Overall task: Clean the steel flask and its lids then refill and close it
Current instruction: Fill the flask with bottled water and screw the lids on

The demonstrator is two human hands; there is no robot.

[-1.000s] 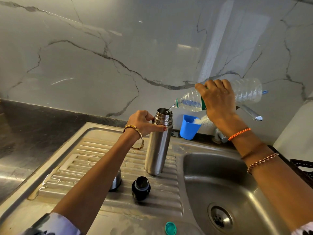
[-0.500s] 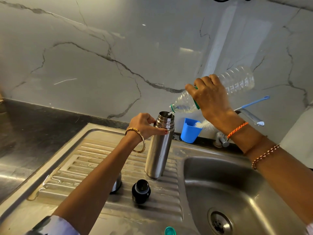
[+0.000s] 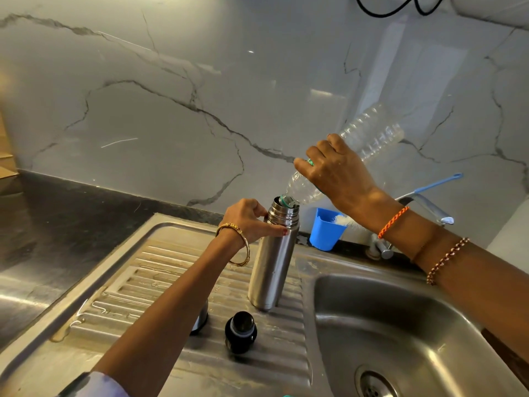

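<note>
The steel flask (image 3: 272, 265) stands upright and uncapped on the ridged drainboard (image 3: 148, 267). My left hand (image 3: 249, 222) grips it just below its threaded neck. My right hand (image 3: 335, 170) holds a clear plastic bottle (image 3: 369, 138) tipped steeply, base up, with its mouth resting in the flask's opening. The bottle looks nearly drained. The black inner lid (image 3: 240, 332) lies on the drainboard in front of the flask. A steel outer cap (image 3: 200, 320) sits to its left, mostly hidden behind my left forearm.
The sink basin (image 3: 400, 325) with its drain (image 3: 375, 386) lies to the right. A blue cup (image 3: 326, 232) holding a bottle brush with a blue handle (image 3: 438, 183) stands behind the flask, next to the tap (image 3: 426, 207). A marble wall rises behind.
My right hand has tilted the bottle from near level to steeply base-up and lowered its mouth onto the flask's opening. My left hand has stayed on the flask.
</note>
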